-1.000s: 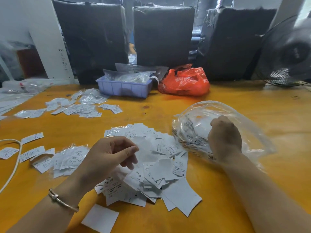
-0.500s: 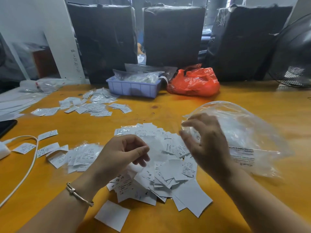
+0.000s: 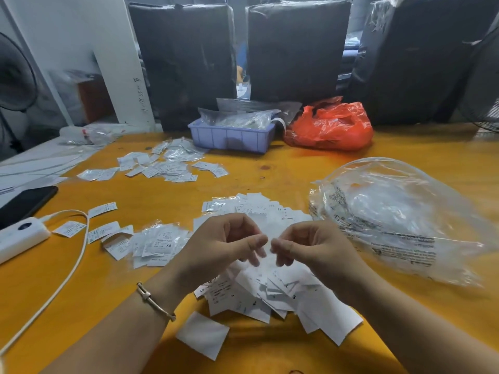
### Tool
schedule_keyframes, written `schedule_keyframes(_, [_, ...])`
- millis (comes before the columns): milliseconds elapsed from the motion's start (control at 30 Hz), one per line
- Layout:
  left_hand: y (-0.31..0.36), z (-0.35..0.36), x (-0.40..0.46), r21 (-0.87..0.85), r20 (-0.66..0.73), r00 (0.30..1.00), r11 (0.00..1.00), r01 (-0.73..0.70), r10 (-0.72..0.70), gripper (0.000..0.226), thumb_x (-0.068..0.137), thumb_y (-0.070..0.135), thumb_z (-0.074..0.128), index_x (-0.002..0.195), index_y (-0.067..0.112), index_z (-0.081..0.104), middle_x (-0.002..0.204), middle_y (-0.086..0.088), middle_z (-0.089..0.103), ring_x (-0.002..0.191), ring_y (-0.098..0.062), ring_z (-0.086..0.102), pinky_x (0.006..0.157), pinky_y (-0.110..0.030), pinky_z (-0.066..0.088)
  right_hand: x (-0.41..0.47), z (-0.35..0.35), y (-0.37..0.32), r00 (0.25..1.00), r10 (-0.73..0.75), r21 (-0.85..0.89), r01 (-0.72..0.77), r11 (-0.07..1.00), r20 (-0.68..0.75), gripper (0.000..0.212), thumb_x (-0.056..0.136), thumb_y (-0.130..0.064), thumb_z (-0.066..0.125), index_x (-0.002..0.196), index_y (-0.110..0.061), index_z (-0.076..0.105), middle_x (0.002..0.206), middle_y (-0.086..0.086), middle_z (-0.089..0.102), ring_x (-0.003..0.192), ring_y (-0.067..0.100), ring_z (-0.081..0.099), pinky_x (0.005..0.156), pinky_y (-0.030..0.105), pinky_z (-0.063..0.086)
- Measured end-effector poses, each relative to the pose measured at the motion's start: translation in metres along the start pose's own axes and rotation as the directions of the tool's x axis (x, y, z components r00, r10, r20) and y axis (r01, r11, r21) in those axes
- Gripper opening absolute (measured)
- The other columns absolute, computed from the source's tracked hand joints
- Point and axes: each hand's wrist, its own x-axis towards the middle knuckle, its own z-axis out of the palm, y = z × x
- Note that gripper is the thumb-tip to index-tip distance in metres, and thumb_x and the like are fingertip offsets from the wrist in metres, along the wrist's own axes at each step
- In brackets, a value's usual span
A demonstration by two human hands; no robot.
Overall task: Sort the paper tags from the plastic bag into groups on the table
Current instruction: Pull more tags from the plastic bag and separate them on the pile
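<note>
Orange worktop (image 3: 283, 168) fills the view.

Three black wrapped blocks (image 3: 294, 49) stand along its far edge, beyond everything else.

Landmark: central heap of paper tags (image 3: 270, 287), loose white slips, overlapping, some printed "S".

Clear plastic bag (image 3: 399, 220): right of the heap, lying on its side and puffed, mouth toward the heap, printed text along its near edge. Its edge lies just beside the heap; contact cannot be told.

Orange-red bag (image 3: 332, 128): far side of the heap, slightly right, crumpled.

Lilac tray (image 3: 229, 137): far side of the heap, touching or just beside the orange-red bag, with clear packets in it.

Far tag group (image 3: 167, 166): beyond the heap to the left, scattered slips, some in clear sleeves.

Sleeved tag group (image 3: 156, 244): just left of the heap, one label reads "XS".

Black phone (image 3: 24, 203) and white power bank (image 3: 19, 238) with cable: well left of the heap.

Left hand (image 3: 216, 252): above the heap's middle, fingers curled, thumb tip meeting the fingertips. Bracelet (image 3: 155, 302) on the wrist.

Right hand (image 3: 313, 249): above the heap, beside the left hand, fingers curled the same way. Both hands' fingertips nearly meet over a blurred pale slip; cannot tell whether either pinches it.

Single blank slip (image 3: 202, 334): near side of the heap, apart from it.
</note>
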Motion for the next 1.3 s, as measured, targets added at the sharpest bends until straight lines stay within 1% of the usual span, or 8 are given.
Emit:
schedule_keyframes(333, [-0.004, -0.006, 0.000, -0.058, -0.021, 1.000, 0.998, 0.006, -0.007, 0.011, 0.087, 0.018, 0.070, 0.086, 0.007, 0.071, 0.076, -0.008, 0.074, 0.069, -0.020, 0.071, 0.064, -0.025, 0.053, 0.005, -0.026, -0.002, 0.994, -0.046, -0.193, 0.027, 0.981, -0.095, 0.030, 0.079, -0.041, 0.068, 0.077, -0.011, 0.072, 0.069, 0.005, 0.071, 0.059, 0.012, 0.060, 0.053, 0.021, 0.043])
schedule_keyframes(433, [-0.004, -0.008, 0.001, -0.068, -0.041, 0.999, 0.998, 0.007, -0.010, 0.026, 0.083, 0.030, 0.067, 0.089, 0.004, 0.067, 0.085, -0.007, 0.076, 0.075, -0.020, 0.073, 0.064, -0.024, 0.054, 0.005, -0.052, -0.002, 0.996, -0.090, -0.527, 0.078, 0.846, 0.002, 0.007, 0.079, -0.029, 0.077, 0.079, -0.023, 0.074, 0.073, -0.009, 0.069, 0.064, 0.002, 0.058, 0.056, 0.017, 0.040])
schedule_keyframes(567, [-0.004, -0.007, 0.001, -0.090, -0.023, 0.999, 0.996, 0.020, -0.023, 0.025, 0.084, 0.028, 0.067, 0.089, 0.004, 0.065, 0.086, -0.009, 0.077, 0.076, -0.024, 0.074, 0.063, -0.023, 0.055, 0.002, -0.055, -0.001, 0.952, 0.151, -0.772, 0.117, 0.625, 0.267, 0.049, 0.064, -0.053, 0.082, 0.106, -0.033, 0.068, 0.103, -0.022, 0.054, 0.098, -0.001, 0.048, 0.084, 0.022, 0.043])
schedule_keyframes(700, [-0.005, -0.007, 0.002, -0.071, -0.022, 1.000, 0.997, 0.018, -0.020, 0.015, 0.091, 0.017, 0.065, 0.089, 0.003, 0.067, 0.084, -0.010, 0.076, 0.074, -0.025, 0.074, 0.062, -0.023, 0.054, 0.002, -0.046, 0.000, 0.954, 0.090, -0.847, 0.208, 0.489, 0.286, 0.051, 0.067, -0.060, 0.076, 0.109, -0.032, 0.068, 0.102, -0.020, 0.051, 0.097, 0.002, 0.042, 0.083, 0.025, 0.041])
schedule_keyframes(900, [-0.006, -0.007, 0.002, -0.055, -0.009, 0.999, 0.998, 0.032, -0.032, 0.011, 0.093, 0.015, 0.065, 0.088, 0.007, 0.068, 0.083, -0.009, 0.077, 0.075, -0.025, 0.074, 0.063, -0.023, 0.054, 0.001, -0.047, -0.001, 0.955, 0.099, -0.771, 0.161, 0.616, 0.279, 0.011, 0.083, -0.036, 0.071, 0.083, -0.026, 0.075, 0.094, -0.020, 0.063, 0.092, -0.004, 0.052, 0.082, 0.027, 0.047])
schedule_keyframes(1033, [-0.005, -0.005, 0.001, -0.057, 0.016, 1.000, 0.998, 0.026, -0.025, 0.020, 0.087, 0.026, 0.067, 0.089, 0.006, 0.068, 0.083, -0.009, 0.076, 0.076, -0.025, 0.074, 0.063, -0.024, 0.055, 0.003, -0.045, -0.001, 0.992, -0.071, -0.624, 0.118, 0.772, 0.101, 0.011, 0.085, -0.018, 0.070, 0.077, -0.025, 0.072, 0.082, -0.011, 0.067, 0.075, 0.002, 0.058, 0.066, 0.025, 0.049])
schedule_keyframes(1133, [-0.003, -0.004, 0.000, -0.067, 0.020, 1.000, 0.998, 0.019, -0.018, 0.025, 0.084, 0.031, 0.067, 0.089, 0.006, 0.068, 0.082, -0.009, 0.076, 0.076, -0.025, 0.074, 0.063, -0.023, 0.054, 0.003, -0.042, -0.001, 0.974, -0.188, -0.407, 0.121, 0.905, -0.129, 0.014, 0.084, -0.010, 0.069, 0.075, -0.020, 0.072, 0.065, -0.005, 0.066, 0.056, 0.002, 0.054, 0.053, 0.014, 0.040])
schedule_keyframes(1300, [-0.003, -0.005, 0.001, -0.074, 0.003, 1.000, 0.997, -0.013, 0.013, 0.023, 0.085, 0.029, 0.068, 0.086, 0.005, 0.069, 0.080, -0.010, 0.076, 0.073, -0.026, 0.074, 0.061, -0.023, 0.053, 0.001, -0.036, -0.003, 0.972, -0.030, 0.132, 0.063, 0.989, -0.235, 0.007, 0.082, 0.000, 0.069, 0.079, -0.005, 0.071, 0.063, 0.009, 0.068, 0.050, 0.016, 0.056, 0.046, 0.019, 0.040])
